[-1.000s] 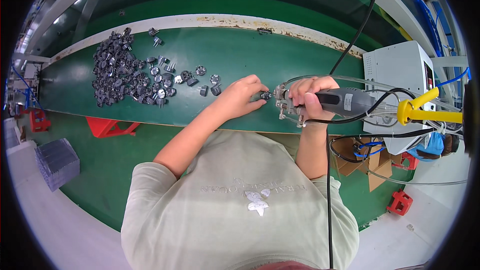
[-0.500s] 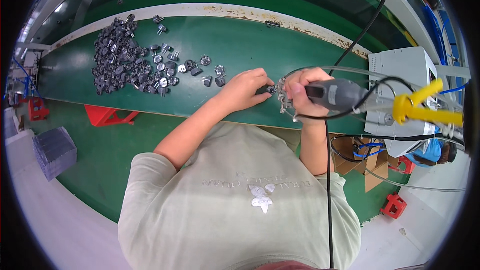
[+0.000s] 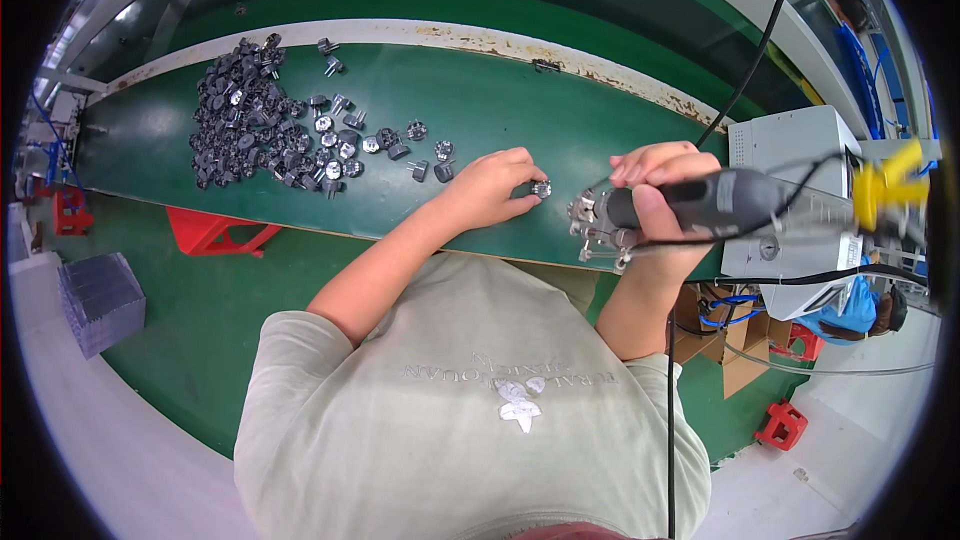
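My left hand [image 3: 500,187] rests on the green tabletop, its thumb and forefinger closed on a small dark round plug part [image 3: 541,189] with a shiny metallic face. My right hand [image 3: 662,180] is wrapped round a grey and black electric screwdriver [image 3: 715,202], held roughly level. A clear fixture with metal fittings [image 3: 597,225] surrounds the tool's front end, a short gap to the right of the plug part. Several loose plug parts [image 3: 444,171] lie just left of my left wrist. The screwdriver's tip is hard to make out within the fixture.
A large heap of dark plug parts [image 3: 240,120] covers the left of the green table [image 3: 480,90]. At the right stands a white machine [image 3: 790,180]. A black cable [image 3: 765,35] and yellow ties [image 3: 888,185] hang near the tool. Below sit an open cardboard box [image 3: 745,345] and red stools [image 3: 215,230].
My right hand has drawn the screwdriver and its fixture to the right, away from the plug part. The left hand stays nearly in place, still pinching the part, whose face now shows.
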`<state>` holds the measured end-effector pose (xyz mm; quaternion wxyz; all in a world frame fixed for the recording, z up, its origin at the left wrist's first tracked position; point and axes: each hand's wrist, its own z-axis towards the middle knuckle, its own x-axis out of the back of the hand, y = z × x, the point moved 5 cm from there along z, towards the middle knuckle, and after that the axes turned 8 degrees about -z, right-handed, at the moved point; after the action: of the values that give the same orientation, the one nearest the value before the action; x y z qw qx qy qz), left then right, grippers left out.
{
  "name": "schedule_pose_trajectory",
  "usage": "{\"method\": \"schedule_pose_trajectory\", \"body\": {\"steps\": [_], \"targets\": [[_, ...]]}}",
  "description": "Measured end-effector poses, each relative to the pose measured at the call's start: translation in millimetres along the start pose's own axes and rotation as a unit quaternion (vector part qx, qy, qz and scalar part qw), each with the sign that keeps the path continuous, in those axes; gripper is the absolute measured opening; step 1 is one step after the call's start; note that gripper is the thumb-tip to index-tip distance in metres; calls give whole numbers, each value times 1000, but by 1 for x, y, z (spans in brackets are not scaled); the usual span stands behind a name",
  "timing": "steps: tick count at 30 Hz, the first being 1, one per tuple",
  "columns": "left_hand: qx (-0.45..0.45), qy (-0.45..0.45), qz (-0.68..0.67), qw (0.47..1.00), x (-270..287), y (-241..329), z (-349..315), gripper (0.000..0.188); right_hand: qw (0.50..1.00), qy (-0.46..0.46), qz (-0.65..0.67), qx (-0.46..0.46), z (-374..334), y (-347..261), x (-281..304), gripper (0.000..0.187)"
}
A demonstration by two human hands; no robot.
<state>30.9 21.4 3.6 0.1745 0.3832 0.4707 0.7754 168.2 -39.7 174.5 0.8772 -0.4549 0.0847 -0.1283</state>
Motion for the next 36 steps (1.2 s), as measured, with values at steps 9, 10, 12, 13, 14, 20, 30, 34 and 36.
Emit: {"method": "schedule_pose_trajectory", "body": {"steps": [9, 10, 12, 13, 14, 20, 30, 34, 36], "targets": [[-9, 6, 8, 1000, 1, 1, -1, 26, 997, 24, 58, -52, -10, 11, 8, 33], [-13, 7, 9, 1000, 1, 2, -1, 27, 997, 25, 66, -40, -10, 14, 10, 33], [-4, 4, 2, 1000, 1, 2, -1, 27, 996, 25, 80, -29, -10, 18, 10, 32], [1, 2, -2, 1000, 2, 2, -1, 27, 996, 24, 86, -30, -10, 20, 10, 32], [1, 2, -1, 1000, 2, 2, -1, 27, 995, 23, 92, -31, -11, 22, 10, 32], [-1, 7, -10, 1000, 1, 2, -1, 27, 999, -21, 35, -16, -14, 32, 6, 25], [-3, 10, -11, 1000, 2, 1, -1, 27, 996, 0, 86, -31, -18, 41, 6, 32], [1, 7, -5, 1000, 2, 0, -1, 27, 996, -3, 83, -25, -18, 42, 5, 32], [9, 3, -8, 1000, 2, 0, -1, 27, 996, -3, 84, -26, -19, 42, 5, 32]]}}
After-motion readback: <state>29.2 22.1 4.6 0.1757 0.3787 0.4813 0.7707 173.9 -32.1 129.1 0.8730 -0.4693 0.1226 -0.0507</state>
